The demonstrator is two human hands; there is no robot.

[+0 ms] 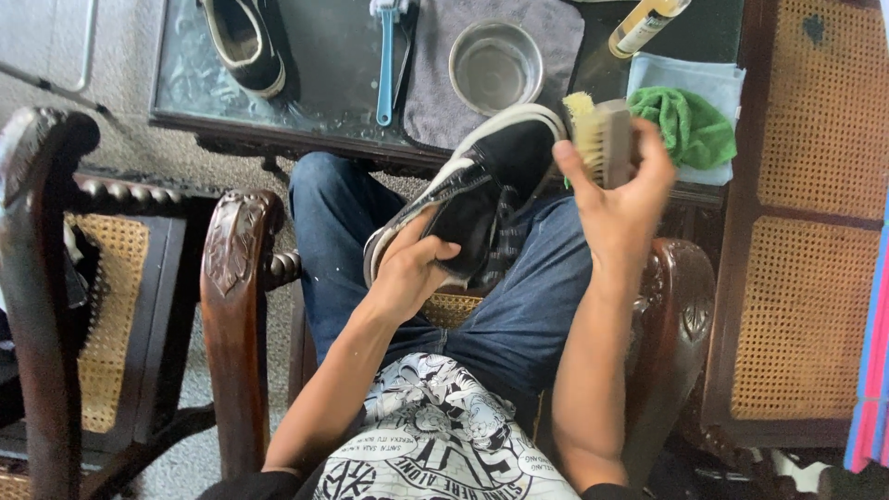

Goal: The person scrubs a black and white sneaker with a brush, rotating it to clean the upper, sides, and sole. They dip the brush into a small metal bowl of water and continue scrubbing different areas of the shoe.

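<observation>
Looking down from the head camera: seated in a carved wooden chair, blue jeans and a printed shirt in the lower frame. Left hand tucked into the opening of a black shoe with a white sole, fingers curled around the edge, gripping it firmly over the lap. Shoe tilted, toe pointing up toward the counter. Right hand clenched around a wooden scrub brush, pale bristles facing left, just beside the toe of the shoe; hard to say whether bristles and rubber actually touch.

Up on the dark glass counter: a second black shoe at the far left, well apart from the first. A blue-handled brush lying lengthwise next to it. A metal bowl sitting on a grey cloth. A bottle lying at the top right. A green rag bunched on a light blue cloth, right behind the scrub brush. Another cane-seated chair off to the left.
</observation>
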